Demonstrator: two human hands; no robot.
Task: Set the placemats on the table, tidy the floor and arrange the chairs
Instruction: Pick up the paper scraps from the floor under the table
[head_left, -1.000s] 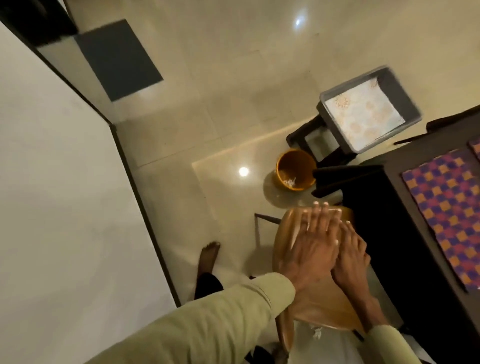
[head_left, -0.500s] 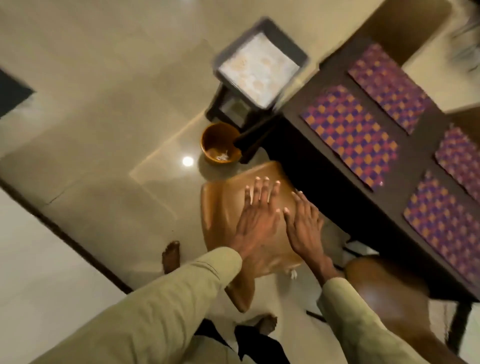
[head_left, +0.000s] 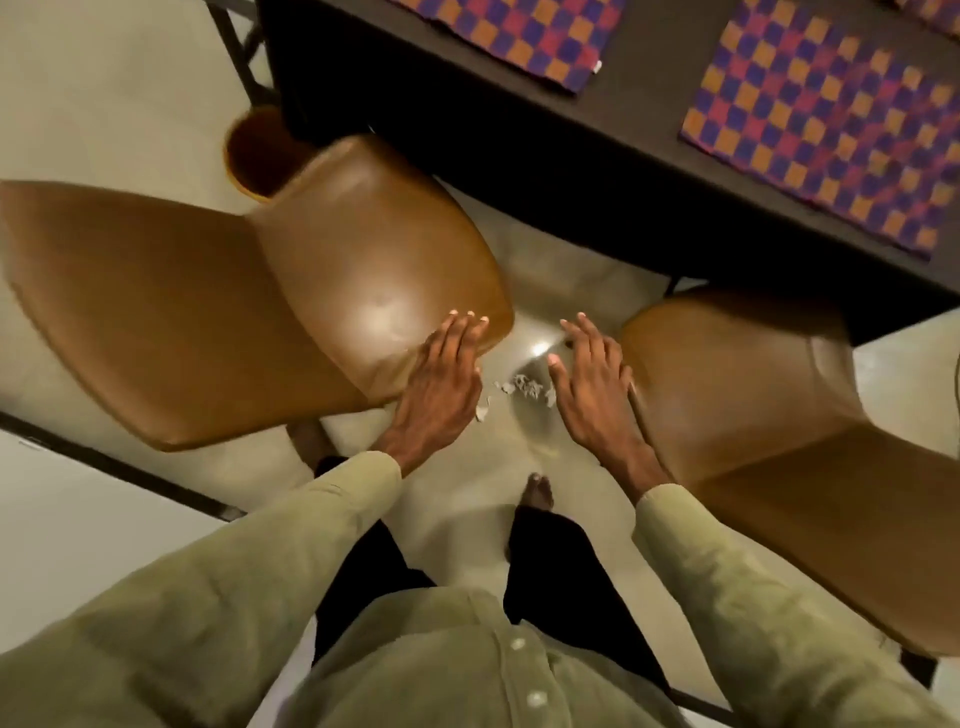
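Left hand (head_left: 441, 379): I see it flat on the seat corner of the left tan leather-look chair (head_left: 332, 270), fingers straight and pressed together.
Right hand (head_left: 592, 379): open, fingers slightly spread, beside the right tan chair (head_left: 753, 395); I cannot tell whether it touches.
Floor: white paper scraps (head_left: 524, 387) lie between the hands.
Bench: dark bench (head_left: 639, 135) carries checked purple-and-orange placemats (head_left: 831, 130).

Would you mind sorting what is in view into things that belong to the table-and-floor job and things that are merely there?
Part of the job:
- left chair, under the left hand
- right chair, beside the right hand
- checked placemats on the dark table
- paper scraps on the floor between the chairs
- orange bin, probably for the scraps

Just there:
- dark floor strip
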